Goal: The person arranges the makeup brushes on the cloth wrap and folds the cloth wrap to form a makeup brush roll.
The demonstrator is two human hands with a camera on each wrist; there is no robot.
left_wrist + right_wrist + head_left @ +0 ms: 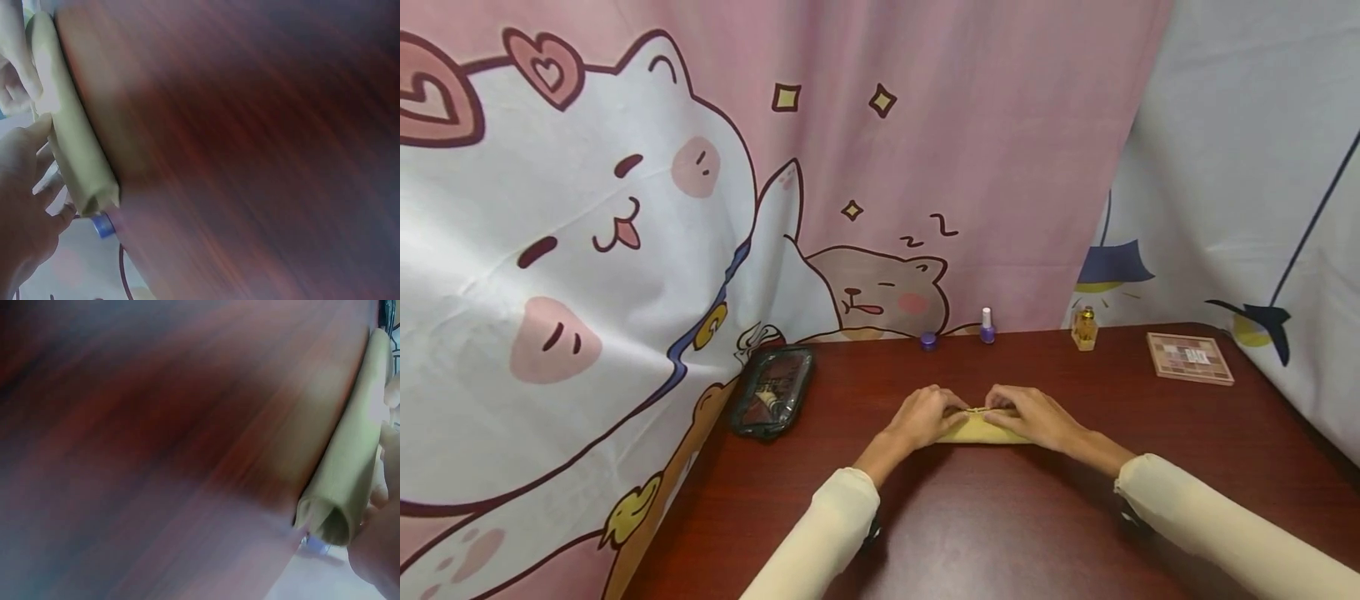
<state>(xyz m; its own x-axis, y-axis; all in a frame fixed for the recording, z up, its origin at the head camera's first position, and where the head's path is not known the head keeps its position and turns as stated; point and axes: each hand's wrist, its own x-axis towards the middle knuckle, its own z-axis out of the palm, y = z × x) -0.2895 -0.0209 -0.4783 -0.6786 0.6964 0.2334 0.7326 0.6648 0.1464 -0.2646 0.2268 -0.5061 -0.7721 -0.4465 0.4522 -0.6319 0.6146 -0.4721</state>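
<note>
A yellow roll (981, 430) of soft-looking material lies crosswise on the table between both hands. Its near end in the right wrist view is hollow, with the edge of the roll (340, 487) curving round the opening. My left hand (925, 414) pinches the upper edge with thumb and fingers, left of the middle. On the other side of the middle, my right hand (1030, 415) pinches that same edge, fingertips close to the left hand's. A thin cord-like strip (976, 409) shows between the fingertips. The left wrist view has the left thumb against the roll (81, 150).
A black glossy tray-like case (773, 392) lies at the left edge. Along the back stand a small purple jar (928, 341), a purple nail polish bottle (987, 329) and a golden perfume bottle (1084, 330). An eyeshadow palette (1190, 360) lies back right. Printed curtains (985, 150) border the table.
</note>
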